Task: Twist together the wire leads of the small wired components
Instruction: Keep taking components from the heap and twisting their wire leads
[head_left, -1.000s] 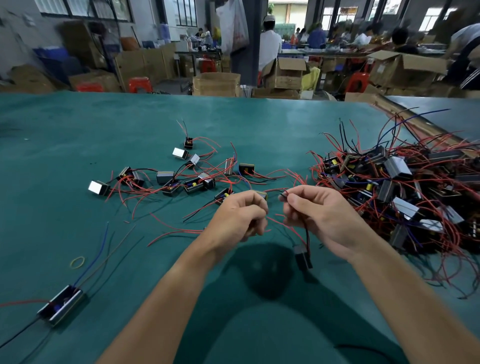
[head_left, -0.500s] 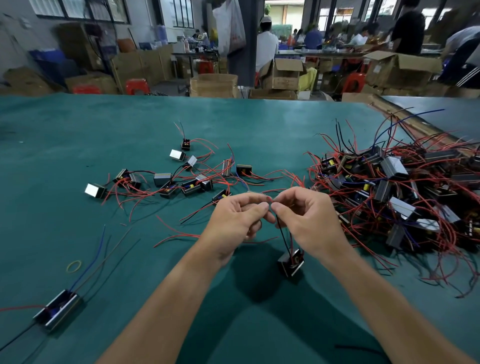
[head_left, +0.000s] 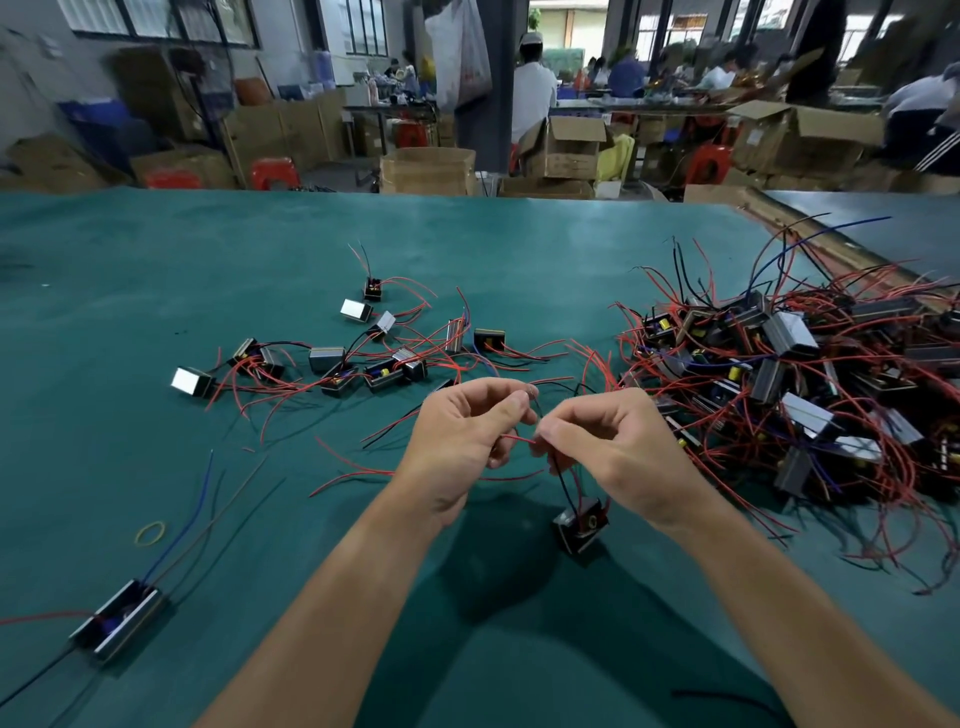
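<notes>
A small wired component (head_left: 581, 522) hangs tilted from its leads low over the green table (head_left: 156, 291); whether its bottom corner touches the cloth cannot be told. Directly above it, both hands meet fingertip to fingertip. The left hand (head_left: 462, 436), up and to the left of the component, has its fingers curled and pinches a red lead (head_left: 511, 440) between thumb and forefinger. The right hand (head_left: 608, 447), just above and to the right of the component, is curled too, and pinches the black lead (head_left: 558, 475) that climbs from the component to its fingertips, at the spot where the red lead ends. The short red stretch runs nearly level between the two pinches.

To the right of the component and farther back sprawls a big heap of like components (head_left: 789, 374), tangled in red, black and blue wire. Beyond it and to the left lies a looser scatter of components (head_left: 358, 358), their red leads fanned over the cloth. Far left of the component and nearer the person lies a longer metal-cased unit (head_left: 122, 616) with a blue wire, and a yellow rubber band (head_left: 150, 533) lies just behind that. Well beyond the component, past the table's far edge, stand open cardboard boxes (head_left: 428, 170).
</notes>
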